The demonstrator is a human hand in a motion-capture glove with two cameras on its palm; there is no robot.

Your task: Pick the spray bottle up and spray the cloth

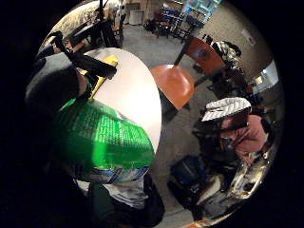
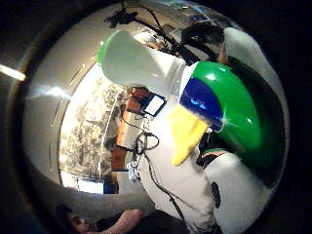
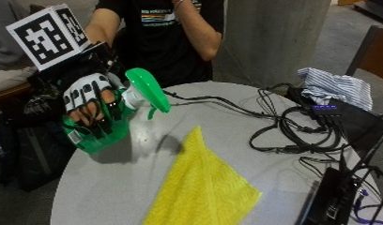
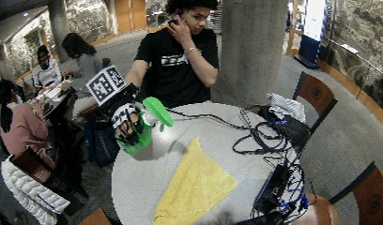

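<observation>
My gloved right hand grips a green spray bottle near the left edge of the round table, its fingers curled round the body. The bottle is lifted and tilted, and its green nozzle head points toward the table's middle. A yellow cloth lies flat on the table to the right of the bottle, apart from it. In the little finger side palm view the bottle's green label is close to the palm. The thumb side palm view is largely filled by the white neck and yellow trigger.
Black cables and a black box cover the table's right side. A striped cloth lies at the far right. The person's other arm is raised, off the table. Chairs stand round the table.
</observation>
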